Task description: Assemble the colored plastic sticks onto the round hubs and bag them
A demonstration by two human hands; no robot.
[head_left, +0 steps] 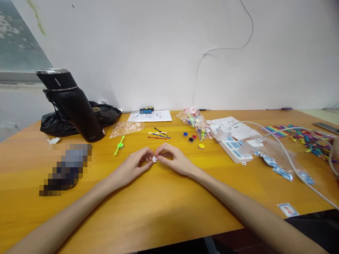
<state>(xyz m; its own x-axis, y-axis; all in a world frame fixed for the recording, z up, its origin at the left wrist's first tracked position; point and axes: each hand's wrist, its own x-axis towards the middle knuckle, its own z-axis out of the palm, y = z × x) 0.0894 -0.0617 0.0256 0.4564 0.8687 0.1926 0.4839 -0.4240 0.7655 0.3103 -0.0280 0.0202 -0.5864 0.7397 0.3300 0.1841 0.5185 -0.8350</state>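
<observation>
My left hand (pixel 137 161) and my right hand (pixel 172 158) meet at the middle of the wooden table (pixel 159 204), fingertips pinched together on a small white round piece (pixel 154 159). Just beyond them lie thin coloured sticks (pixel 159 134) in black, white, blue and red. A green stick with a round hub (pixel 119 145) lies to the left. Small round pieces in blue, red, black and yellow (pixel 193 139) sit to the right of the sticks.
A black flask (pixel 71 104) leans at the back left before a black bag (pixel 106 114). Clear plastic bags (pixel 126 127) (pixel 196 121), a paper sheet (pixel 150 115), white instruction cards (pixel 233 139), a white cable (pixel 288 158) and colourful parts (pixel 309 139) fill the right side. A blurred object (pixel 66 168) lies at left.
</observation>
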